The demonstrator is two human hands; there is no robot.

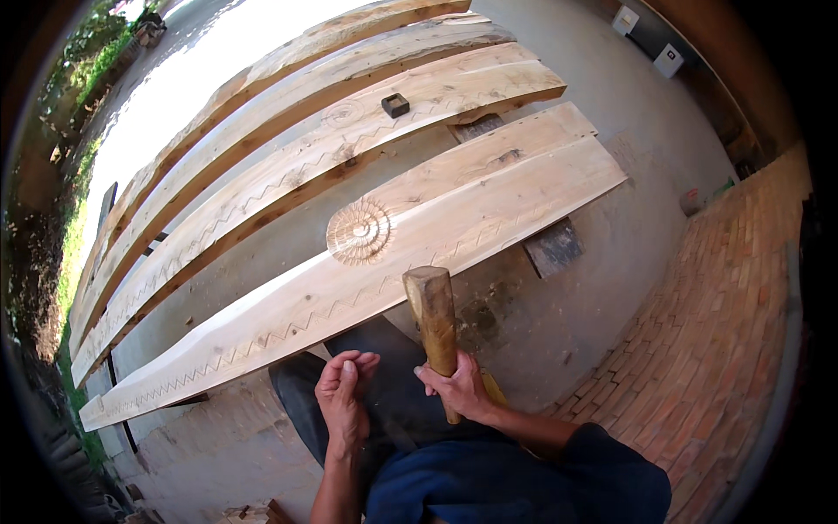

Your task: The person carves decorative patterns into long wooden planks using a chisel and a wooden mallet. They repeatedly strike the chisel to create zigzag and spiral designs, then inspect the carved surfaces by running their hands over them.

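Wood, worn brown and paler at the tip, makes up the mallet [433, 319], which stands up over the person's lap with its thick end toward 12 o'clock, overlapping the near board edge in this view; whether it touches the board I cannot tell. The right hand [456, 386] has its fingers wrapped firmly around the narrow lower part, a stub of handle showing below, presumably so the heavy end stays free. The mallet's body tapers toward the grip, its flat top squarish, its sides rubbed and stained.

Taking the mallet as the clock's centre, the left hand [344, 389] is at 8 o'clock, raised, its fingers loosely curled and partly open, with nothing visible in them. Beyond both hands lies the near board [454, 229], pale, with a round carved rosette [360, 231] at 11 o'clock and a zigzag line along its near side. It appears raised on dark timber [555, 247] at 2 o'clock, likely to bring it within reach of the lap.

Farther out, a second board [262, 194] bears a small dark square box [395, 106] near 12 o'clock, apparently parked clear of the rosette. Brick paving [690, 306] spreads at 3 o'clock.
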